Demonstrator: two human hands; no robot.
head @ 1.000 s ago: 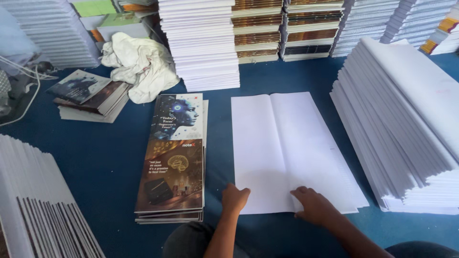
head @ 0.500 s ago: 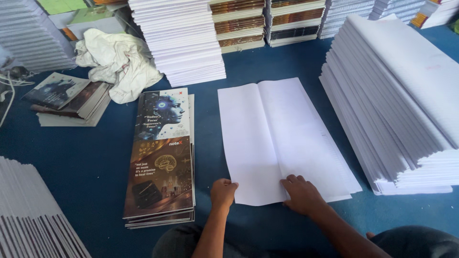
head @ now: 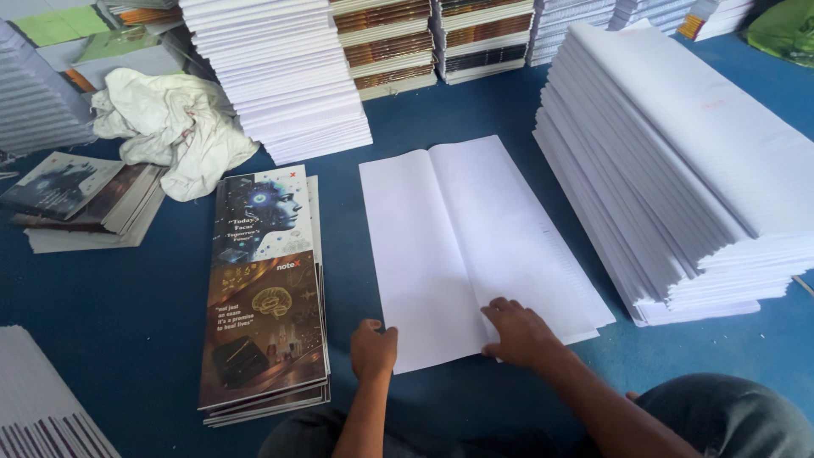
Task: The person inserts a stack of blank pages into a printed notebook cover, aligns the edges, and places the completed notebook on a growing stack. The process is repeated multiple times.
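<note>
A large white sheet [head: 475,246], creased down its middle, lies flat on the blue surface in front of me. My left hand [head: 373,348] rests at its near left corner, fingers curled on the edge. My right hand [head: 519,332] presses flat on the near edge of the sheet's right half. Just left of the sheet lies a stack of long printed covers [head: 263,293] with dark artwork. Neither hand lifts anything.
A tall pile of white sheets [head: 695,161] stands at the right. More white stacks [head: 280,76] and brown-edged stacks [head: 381,42] stand at the back. A crumpled white cloth [head: 174,127] and loose covers [head: 76,195] lie at the left. Another sheet pile [head: 42,407] fills the near left corner.
The view has shifted a little; both hands stay on the sheet's near edge, the right hand moved slightly further onto the right half.
</note>
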